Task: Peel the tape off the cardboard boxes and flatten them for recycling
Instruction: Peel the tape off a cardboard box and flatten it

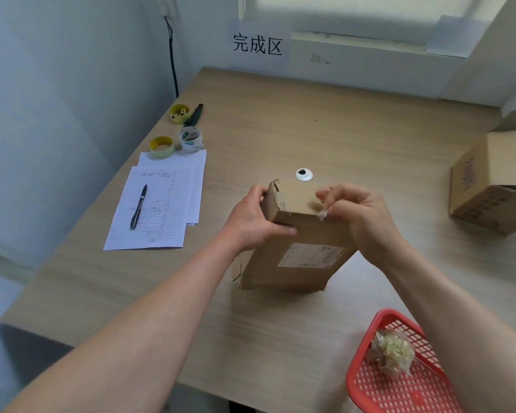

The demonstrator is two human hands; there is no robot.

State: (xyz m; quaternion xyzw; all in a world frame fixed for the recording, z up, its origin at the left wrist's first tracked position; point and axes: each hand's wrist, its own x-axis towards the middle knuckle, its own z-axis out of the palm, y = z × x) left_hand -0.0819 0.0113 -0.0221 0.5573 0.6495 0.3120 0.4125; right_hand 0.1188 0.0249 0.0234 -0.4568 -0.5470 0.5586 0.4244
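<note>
L hand point(252, 222) grips top-left corner of small cardboard box point(295, 257), upright on table point(355, 129); R hand point(361, 216) fingers pinch clear tape scrap point(322, 214) at box top edge

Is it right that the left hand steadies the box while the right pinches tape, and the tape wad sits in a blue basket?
Not quite: the head view shows a red basket, not blue. The left hand steadies the box, the right hand pinches tape, and the wad sits in it.

Your left hand point(252, 222) and right hand point(361, 217) are bare: no gloves, rings or watch visible. Both forearms are uncovered to the frame edge; no sleeve shows. Fingernails are short.
</note>
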